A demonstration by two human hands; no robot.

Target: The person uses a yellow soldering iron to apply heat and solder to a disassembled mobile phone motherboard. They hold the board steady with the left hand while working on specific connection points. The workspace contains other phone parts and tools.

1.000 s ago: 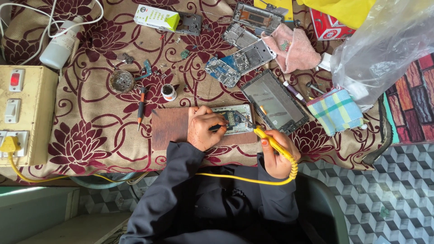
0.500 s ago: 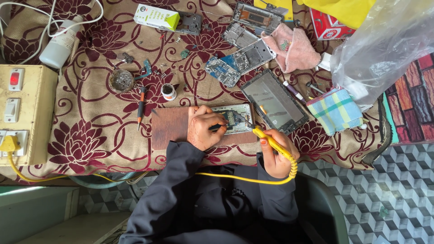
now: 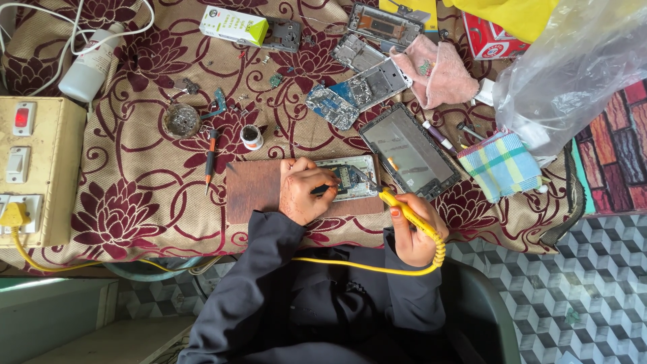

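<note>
Yellow soldering iron (image 3: 404, 214) clenched in right hand (image 3: 412, 234) fingers, left hand (image 3: 301, 191) fingers pinching tweezers (image 3: 323, 189) on opened phone (image 3: 350, 178)

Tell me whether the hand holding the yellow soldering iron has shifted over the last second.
No. The right hand with the yellow soldering iron sits in the same spot below the phone screen, its tip at the open phone as before.
</note>
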